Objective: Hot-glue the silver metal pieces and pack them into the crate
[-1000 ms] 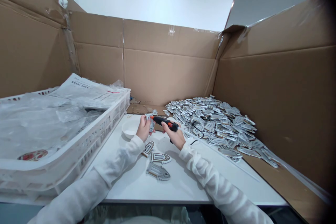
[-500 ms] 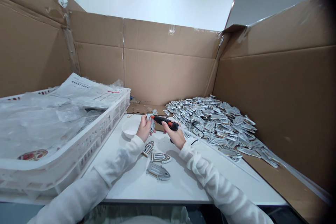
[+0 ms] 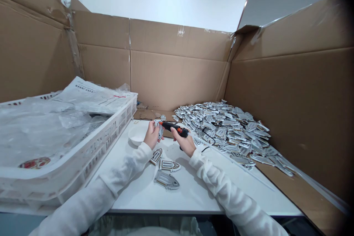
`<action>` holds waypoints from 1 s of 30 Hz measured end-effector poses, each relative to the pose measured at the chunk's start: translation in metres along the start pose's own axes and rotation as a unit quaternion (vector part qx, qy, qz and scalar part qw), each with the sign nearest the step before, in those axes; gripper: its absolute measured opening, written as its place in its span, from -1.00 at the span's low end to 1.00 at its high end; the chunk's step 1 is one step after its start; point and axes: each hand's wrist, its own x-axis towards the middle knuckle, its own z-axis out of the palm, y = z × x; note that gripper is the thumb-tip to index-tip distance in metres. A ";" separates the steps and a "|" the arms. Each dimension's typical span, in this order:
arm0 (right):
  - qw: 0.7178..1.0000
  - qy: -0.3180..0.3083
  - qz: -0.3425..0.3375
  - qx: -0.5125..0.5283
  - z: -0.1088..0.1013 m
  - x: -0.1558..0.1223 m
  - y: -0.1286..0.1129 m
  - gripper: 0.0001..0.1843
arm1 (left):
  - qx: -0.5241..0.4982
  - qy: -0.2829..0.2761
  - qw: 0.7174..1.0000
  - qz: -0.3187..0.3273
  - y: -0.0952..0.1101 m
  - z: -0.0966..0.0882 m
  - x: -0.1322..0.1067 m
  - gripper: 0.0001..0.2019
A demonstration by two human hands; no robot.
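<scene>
Here at the centre, the left hand (image 3: 151, 135) has its grip closed on a small grey-and-white arched piece (image 3: 159, 133), pinched between thumb and fingers, with the fingers covering part of it. In from three o'clock comes the right hand (image 3: 185, 143), grip wrapped about a black-and-orange glue gun (image 3: 169, 127), fingers curled around a handle mostly hidden by the hand. The gun's orange tip points to nine o'clock, right at the upper part of the piece; whether the two touch, I can't tell!

Down at six o'clock, three loose pieces lie close together on the white bench (image 3: 193, 201): a brown-patterned one (image 3: 156, 156), a second patterned one (image 3: 169, 166), and nearest the body, a plainer grey one (image 3: 166, 180). Over at nine, just beyond the left hand, sits a white round dish (image 3: 135, 136), partly covered by that hand.

Swing to two o'clock and there's a great heap of pieces (image 3: 224, 129), with a black cord (image 3: 210, 139) looping in front of it. A long pale rod (image 3: 258, 180) slants away towards four. A white basket (image 3: 121, 128) fills eight to ten, loaded with clear plastic bags (image 3: 52, 125) and printed sheets (image 3: 91, 96), while cardboard walls (image 3: 177, 75) block off ten, twelve and three.
</scene>
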 end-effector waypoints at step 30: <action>1.000 0.012 0.010 -0.012 0.001 0.001 0.002 -0.54 | -0.032 0.000 0.999 -0.018 -0.003 -0.001 0.000 -0.85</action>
